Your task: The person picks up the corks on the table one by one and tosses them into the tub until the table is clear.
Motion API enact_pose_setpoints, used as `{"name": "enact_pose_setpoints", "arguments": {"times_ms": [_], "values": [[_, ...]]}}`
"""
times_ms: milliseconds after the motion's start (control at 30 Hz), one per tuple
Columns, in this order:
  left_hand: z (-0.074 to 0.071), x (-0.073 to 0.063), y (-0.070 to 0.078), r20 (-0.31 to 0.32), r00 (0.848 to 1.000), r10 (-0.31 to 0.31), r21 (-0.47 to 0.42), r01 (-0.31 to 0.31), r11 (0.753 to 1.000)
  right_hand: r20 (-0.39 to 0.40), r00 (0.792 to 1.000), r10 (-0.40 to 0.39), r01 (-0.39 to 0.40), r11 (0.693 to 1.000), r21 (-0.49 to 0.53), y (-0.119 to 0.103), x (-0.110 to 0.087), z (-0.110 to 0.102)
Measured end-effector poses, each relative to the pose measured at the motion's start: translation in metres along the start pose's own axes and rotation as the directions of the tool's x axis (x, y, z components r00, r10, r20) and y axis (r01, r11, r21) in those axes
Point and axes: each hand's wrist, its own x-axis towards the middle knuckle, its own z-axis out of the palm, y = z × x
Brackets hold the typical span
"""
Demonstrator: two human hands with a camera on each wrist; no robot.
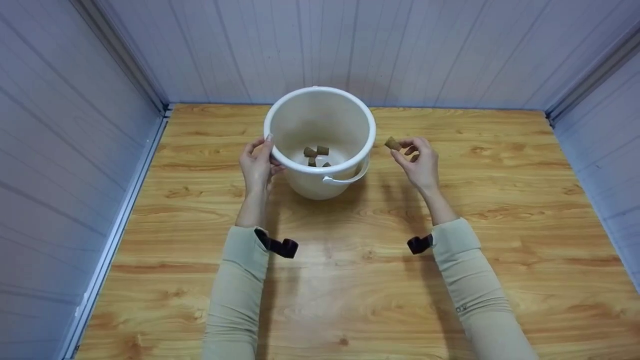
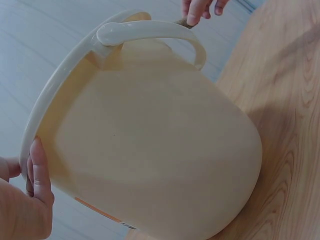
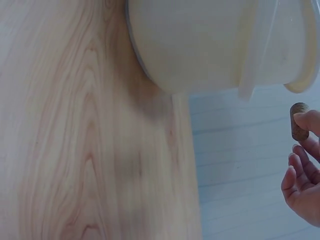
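A white plastic bucket (image 1: 320, 182) stands upright on the wooden surface, its handle (image 1: 350, 177) hanging down at the front right. Several brown corks (image 1: 323, 150) lie on its bottom. My left hand (image 1: 256, 162) grips the rim at the left, thumb on top and fingers beneath; the left wrist view shows these fingers (image 2: 41, 172) against the outer wall. Right of the bucket, my right hand (image 1: 420, 162) pinches a cork (image 1: 392, 143) between thumb and forefinger, apart from the rim. Another brown patch shows by its curled lower fingers. In the right wrist view this cork (image 3: 299, 121) is upright.
Wood-grain flooring (image 1: 345, 300) spreads around the bucket. Pale panel walls close it in at the back (image 1: 325, 45), left (image 1: 55, 150) and right (image 1: 610, 135). A dark wrist camera (image 1: 285, 248) sits on the left sleeve, another (image 1: 419, 244) on the right.
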Motion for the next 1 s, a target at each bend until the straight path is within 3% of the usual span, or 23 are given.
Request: {"name": "enact_pose_setpoints", "arguments": {"times_ms": [233, 267, 300, 467, 500, 1000], "values": [[0.0, 0.001, -0.001, 0.0, 1.0, 0.007, -0.014, -0.007, 1.0, -0.007, 0.999, -0.043, 0.043, 0.999, 0.001, -0.017, -0.001, -0.005], [-0.004, 0.012, -0.01, 0.012, 1.0, 0.006, -0.03, -0.006, 1.0, -0.008, 0.999, -0.048, 0.048, 0.999, 0.003, -0.023, -0.001, -0.006], [-0.004, 0.013, -0.01, 0.008, 1.0, 0.002, -0.022, -0.002, 1.0, -0.007, 0.998, -0.054, 0.054, 0.998, 0.006, -0.031, -0.002, -0.008], [-0.005, 0.011, -0.01, 0.01, 1.0, 0.007, -0.019, -0.006, 1.0, -0.002, 0.995, -0.103, 0.103, 0.994, 0.031, -0.058, -0.004, -0.013], [0.0, 0.0, -0.001, -0.002, 1.0, 0.008, 0.002, -0.008, 1.0, 0.0, 0.994, -0.113, 0.113, 0.993, 0.035, -0.06, -0.004, -0.013], [0.0, 0.001, -0.002, 0.012, 1.0, 0.024, -0.014, -0.024, 1.0, 0.065, 0.983, -0.169, 0.162, 0.981, 0.105, -0.1, 0.001, -0.006]]}}
